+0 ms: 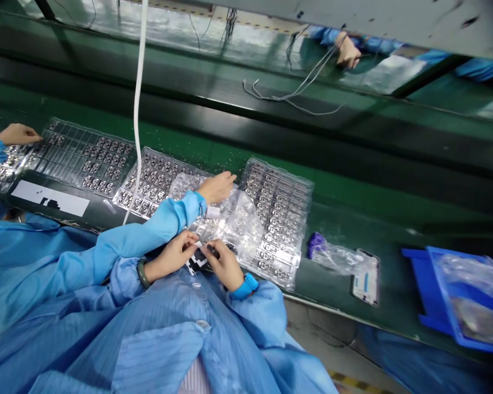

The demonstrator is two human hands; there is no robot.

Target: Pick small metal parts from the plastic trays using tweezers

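Close to my body, my left hand (173, 258), with a dark bracelet at its wrist, pinches the edge of a white sheet bearing black sticker-like pieces (195, 264). Against the other side of that sheet, my right hand (227, 267), with a blue band at the wrist, has its fingertips closed on a small dark piece (212, 250). Its exact kind is too small to make out. Just beyond both hands lie crumpled clear plastic bags (243, 219). They partly cover clear trays of small metal parts, one tray (277, 219) to the right and another (158, 175) to the left.
A co-worker's hand (218, 187) reaches in from the left over the plastic; another hand (20, 134) is at a far-left tray (69, 156). A white cable (138, 98) hangs in front. Rightward are a phone-shaped panel (366, 278) and a blue bin (429, 290).
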